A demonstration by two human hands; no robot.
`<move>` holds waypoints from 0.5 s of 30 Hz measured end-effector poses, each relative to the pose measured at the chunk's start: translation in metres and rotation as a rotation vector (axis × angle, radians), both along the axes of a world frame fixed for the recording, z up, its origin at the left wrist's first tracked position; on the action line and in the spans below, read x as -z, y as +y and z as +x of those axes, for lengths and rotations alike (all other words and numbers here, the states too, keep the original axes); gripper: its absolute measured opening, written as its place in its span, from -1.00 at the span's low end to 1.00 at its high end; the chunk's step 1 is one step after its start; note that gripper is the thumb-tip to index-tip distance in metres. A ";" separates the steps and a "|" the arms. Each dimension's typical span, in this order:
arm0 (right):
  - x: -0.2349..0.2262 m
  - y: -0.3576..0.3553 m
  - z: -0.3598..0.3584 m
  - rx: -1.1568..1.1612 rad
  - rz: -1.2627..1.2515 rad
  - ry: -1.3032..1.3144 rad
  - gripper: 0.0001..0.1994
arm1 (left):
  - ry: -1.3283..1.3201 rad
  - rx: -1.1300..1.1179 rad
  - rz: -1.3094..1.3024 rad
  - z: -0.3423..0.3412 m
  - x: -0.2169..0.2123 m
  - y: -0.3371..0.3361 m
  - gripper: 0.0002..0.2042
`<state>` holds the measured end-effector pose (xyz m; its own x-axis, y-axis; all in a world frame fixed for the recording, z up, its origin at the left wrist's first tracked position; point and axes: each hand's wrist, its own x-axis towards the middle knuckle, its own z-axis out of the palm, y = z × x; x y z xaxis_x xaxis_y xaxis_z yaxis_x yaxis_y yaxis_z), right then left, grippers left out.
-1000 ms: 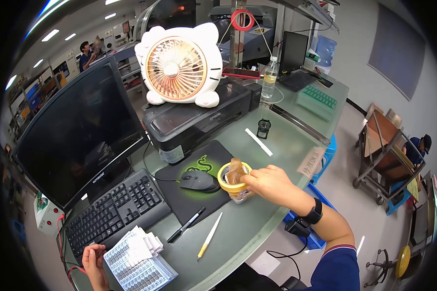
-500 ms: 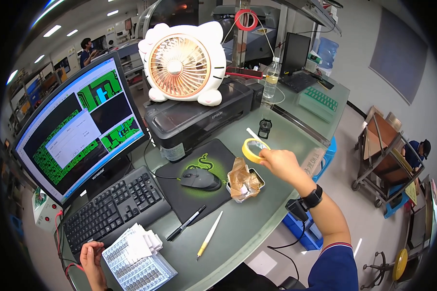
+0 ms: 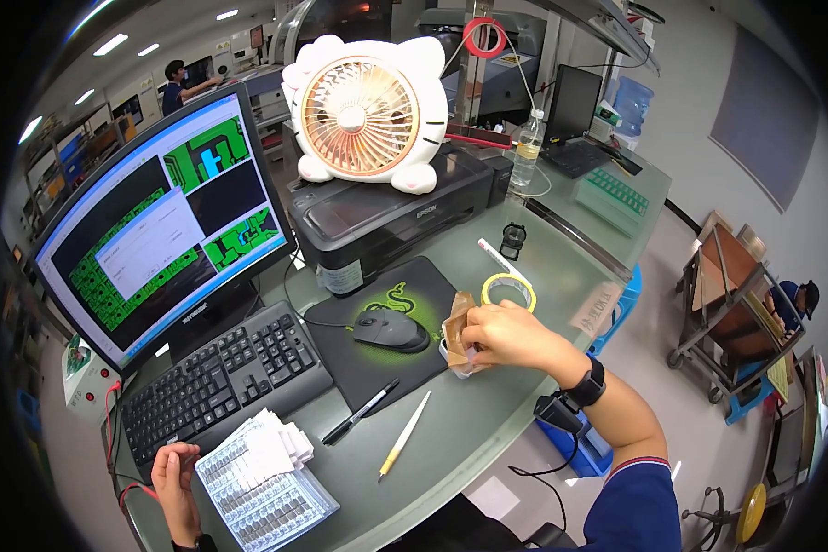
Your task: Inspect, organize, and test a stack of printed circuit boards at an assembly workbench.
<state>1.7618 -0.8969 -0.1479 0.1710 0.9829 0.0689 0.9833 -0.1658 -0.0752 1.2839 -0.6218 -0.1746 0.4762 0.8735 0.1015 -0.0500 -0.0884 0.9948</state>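
Observation:
At the lower left, my left hand (image 3: 174, 483) rests beside a printed sheet (image 3: 265, 504) with rows of small dark marks. Its fingers are loosely curled and nothing shows in them. White paper slips (image 3: 271, 448) lie stacked on that sheet. My right hand (image 3: 515, 338) is at a small container (image 3: 454, 364), its bent fingertips closed on crumpled brown paper (image 3: 457, 319) there. The fingers hide most of the container's inside. Just beyond this hand, a roll of yellow tape (image 3: 489, 283) lies on the table near a white marker-like stick (image 3: 500, 257).
A black mouse (image 3: 391, 329) sits on a mouse pad (image 3: 340, 362), next to a keyboard (image 3: 230, 386) and monitor (image 3: 166, 221). A black pen (image 3: 361, 412) and a yellow-white pen-like tool (image 3: 405, 436) lie nearer me. Behind stand a printer (image 3: 386, 216), white fan (image 3: 363, 115) and bottle (image 3: 526, 152).
My right hand has put the yellow tape roll down on the table and moved nearer to the container, taking hold of the brown paper. My left hand stays beside the sheet.

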 end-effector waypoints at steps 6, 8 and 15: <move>-0.007 -0.006 0.001 0.025 0.145 0.087 -0.86 | 0.001 0.007 -0.005 0.001 -0.002 -0.002 -0.80; -0.012 -0.009 -0.001 0.057 0.220 0.205 -0.84 | 0.004 0.011 -0.001 0.000 -0.002 -0.002 -0.80; -0.002 -0.004 -0.008 0.111 0.221 0.401 -0.81 | 0.004 0.031 0.019 0.001 -0.002 -0.001 -0.80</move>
<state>1.7541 -0.9005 -0.1458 0.3299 0.9264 0.1816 0.8468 -0.2053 -0.4907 1.2845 -0.6229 -0.1726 0.5034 0.8562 0.1160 -0.0489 -0.1058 0.9932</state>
